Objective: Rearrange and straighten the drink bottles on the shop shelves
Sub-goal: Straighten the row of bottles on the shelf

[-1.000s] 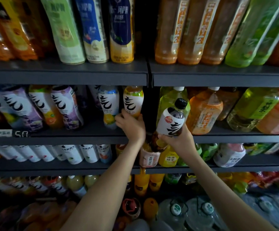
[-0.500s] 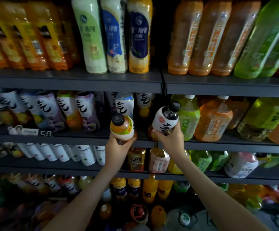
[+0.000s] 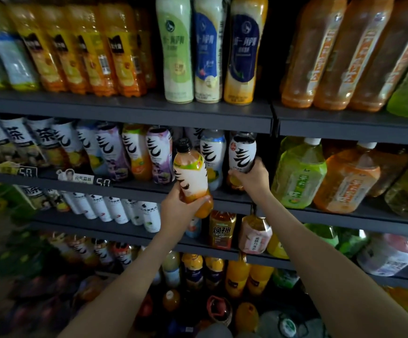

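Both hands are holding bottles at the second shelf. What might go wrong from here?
1. The left hand grips the orange bottle by its lower half, tilted, in front of the shelf; it might slip and fall.
2. The right hand holds the dark bottle close beside the blue-topped bottle; seating it could topple that neighbour.
3. Neither hand is free to catch anything.

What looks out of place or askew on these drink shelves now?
Two things. The orange bottle is off the shelf, held tilted in the left hand before the row. One shelf lower, the pink-labelled bottle leans sideways beside an upright brown bottle. The dark-capped bottle in the right hand looks upright.
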`<act>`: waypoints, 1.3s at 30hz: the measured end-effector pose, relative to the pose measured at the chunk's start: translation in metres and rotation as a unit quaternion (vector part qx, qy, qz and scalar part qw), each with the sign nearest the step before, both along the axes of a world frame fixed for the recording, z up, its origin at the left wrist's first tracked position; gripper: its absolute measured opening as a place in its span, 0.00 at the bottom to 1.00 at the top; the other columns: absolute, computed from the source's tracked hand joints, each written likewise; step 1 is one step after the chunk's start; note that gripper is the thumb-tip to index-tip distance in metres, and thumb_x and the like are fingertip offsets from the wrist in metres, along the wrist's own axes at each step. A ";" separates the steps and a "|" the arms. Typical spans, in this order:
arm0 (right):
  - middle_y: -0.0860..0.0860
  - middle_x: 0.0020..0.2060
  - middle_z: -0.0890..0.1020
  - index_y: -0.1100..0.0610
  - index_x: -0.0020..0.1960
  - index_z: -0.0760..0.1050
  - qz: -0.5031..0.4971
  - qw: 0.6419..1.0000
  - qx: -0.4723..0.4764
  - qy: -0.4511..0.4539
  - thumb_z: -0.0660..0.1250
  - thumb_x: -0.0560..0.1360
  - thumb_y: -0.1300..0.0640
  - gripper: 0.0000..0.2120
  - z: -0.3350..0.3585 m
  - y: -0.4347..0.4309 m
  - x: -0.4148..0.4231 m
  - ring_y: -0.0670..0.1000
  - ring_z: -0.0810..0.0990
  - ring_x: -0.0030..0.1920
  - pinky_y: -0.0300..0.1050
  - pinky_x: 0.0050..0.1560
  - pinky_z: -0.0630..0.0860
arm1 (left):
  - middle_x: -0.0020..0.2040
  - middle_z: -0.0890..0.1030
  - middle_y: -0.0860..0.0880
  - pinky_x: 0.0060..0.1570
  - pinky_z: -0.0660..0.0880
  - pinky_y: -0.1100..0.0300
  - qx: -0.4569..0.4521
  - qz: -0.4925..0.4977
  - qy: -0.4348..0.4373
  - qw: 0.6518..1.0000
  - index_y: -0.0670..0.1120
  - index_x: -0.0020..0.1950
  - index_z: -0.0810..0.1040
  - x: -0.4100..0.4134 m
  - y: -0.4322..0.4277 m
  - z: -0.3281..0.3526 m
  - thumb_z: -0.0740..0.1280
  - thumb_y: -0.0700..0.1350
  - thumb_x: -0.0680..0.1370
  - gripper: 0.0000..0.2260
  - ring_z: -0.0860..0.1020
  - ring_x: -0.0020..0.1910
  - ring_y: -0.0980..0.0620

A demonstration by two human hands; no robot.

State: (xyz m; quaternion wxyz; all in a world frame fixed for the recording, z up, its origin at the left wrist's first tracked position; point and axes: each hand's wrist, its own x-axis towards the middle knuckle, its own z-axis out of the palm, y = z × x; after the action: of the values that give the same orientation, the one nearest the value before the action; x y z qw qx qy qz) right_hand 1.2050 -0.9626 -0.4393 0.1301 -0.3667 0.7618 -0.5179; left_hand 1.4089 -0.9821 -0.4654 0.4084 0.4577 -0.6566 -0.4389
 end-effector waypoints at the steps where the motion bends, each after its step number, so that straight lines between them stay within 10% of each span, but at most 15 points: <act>1: 0.56 0.58 0.77 0.62 0.63 0.68 0.002 1.000 0.001 -0.003 0.78 0.65 0.54 0.32 0.000 -0.002 0.000 0.55 0.76 0.59 0.41 0.49 0.71 | 0.53 0.78 0.59 0.57 0.76 0.51 0.004 0.000 -0.010 1.000 0.60 0.59 0.70 0.000 -0.001 0.001 0.77 0.53 0.66 0.25 0.77 0.55 0.55; 8: 0.58 0.65 0.68 0.62 0.70 0.60 -0.041 0.999 0.001 -0.033 0.76 0.69 0.52 0.38 0.006 0.024 0.029 0.57 0.68 0.66 0.47 0.62 0.69 | 0.54 0.79 0.56 0.45 0.77 0.61 0.017 -0.019 -0.077 0.997 0.53 0.65 0.72 0.013 0.010 0.026 0.76 0.54 0.67 0.28 0.77 0.53 0.55; 14: 0.43 0.52 0.76 0.54 0.65 0.67 0.214 0.960 0.060 -0.170 0.73 0.70 0.51 0.27 0.054 0.060 0.108 0.42 0.76 0.53 0.33 0.48 0.74 | 0.48 0.82 0.53 0.42 0.76 0.61 0.035 -0.065 -0.108 0.991 0.51 0.59 0.76 0.040 0.022 0.066 0.76 0.54 0.68 0.22 0.79 0.48 0.53; 23: 0.47 0.54 0.77 0.54 0.65 0.70 0.166 0.970 0.128 -0.120 0.78 0.64 0.50 0.33 0.085 0.052 0.155 0.47 0.75 0.54 0.41 0.51 0.74 | 0.45 0.81 0.56 0.36 0.76 0.59 0.035 -0.094 -0.197 0.975 0.53 0.53 0.76 0.077 0.017 0.090 0.71 0.64 0.62 0.25 0.79 0.43 0.57; 32: 0.49 0.49 0.84 0.52 0.53 0.78 0.208 0.932 0.091 -0.283 0.78 0.65 0.55 0.18 0.094 0.081 0.150 0.51 0.83 0.50 0.55 0.53 0.80 | 0.55 0.80 0.56 0.55 0.78 0.55 0.170 -0.233 -0.119 0.950 0.53 0.61 0.75 0.097 0.031 0.113 0.76 0.55 0.67 0.25 0.79 0.53 0.58; 39: 0.50 0.56 0.80 0.55 0.64 0.70 0.238 0.908 0.093 -0.333 0.77 0.67 0.54 0.28 0.085 0.086 0.160 0.51 0.80 0.56 0.54 0.55 0.79 | 0.49 0.83 0.55 0.52 0.79 0.52 0.165 -0.149 -0.105 0.969 0.53 0.55 0.79 0.108 0.052 0.115 0.76 0.54 0.63 0.22 0.81 0.48 0.56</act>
State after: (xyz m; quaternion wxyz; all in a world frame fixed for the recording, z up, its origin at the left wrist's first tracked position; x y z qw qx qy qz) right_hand 1.3653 -0.8768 -0.3546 0.5290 -0.3292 0.6093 -0.4904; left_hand 1.5172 -0.9297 -0.3502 0.1859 0.4590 -0.6752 -0.5467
